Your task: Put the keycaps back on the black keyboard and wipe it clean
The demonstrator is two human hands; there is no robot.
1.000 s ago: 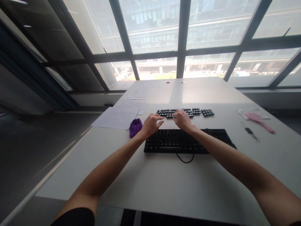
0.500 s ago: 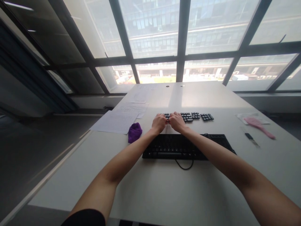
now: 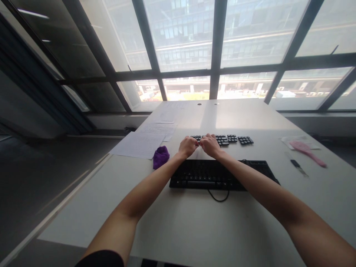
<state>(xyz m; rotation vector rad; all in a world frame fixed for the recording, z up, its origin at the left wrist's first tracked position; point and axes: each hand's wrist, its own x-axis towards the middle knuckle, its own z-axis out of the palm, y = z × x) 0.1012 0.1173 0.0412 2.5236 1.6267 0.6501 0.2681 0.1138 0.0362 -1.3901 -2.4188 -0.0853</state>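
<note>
White desk (image 3: 205,230), two round holes (image 3: 199,104) near far edge; black keyboard (image 3: 200,175) flat near the middle, cable (image 3: 218,201) looping out at its near side; just beyond it, rows of dark keycaps (image 3: 223,141), partly hidden, then a small cluster (image 3: 231,138) and a number-pad block (image 3: 245,140) to the right; purple cloth (image 3: 160,157) crumpled left of keyboard; overlapping papers (image 3: 136,144) along left edge; right side: clear wrapper (image 3: 286,141), pink brush (image 3: 308,151) partly over it, black-handled tool (image 3: 295,163) nearer.
</note>
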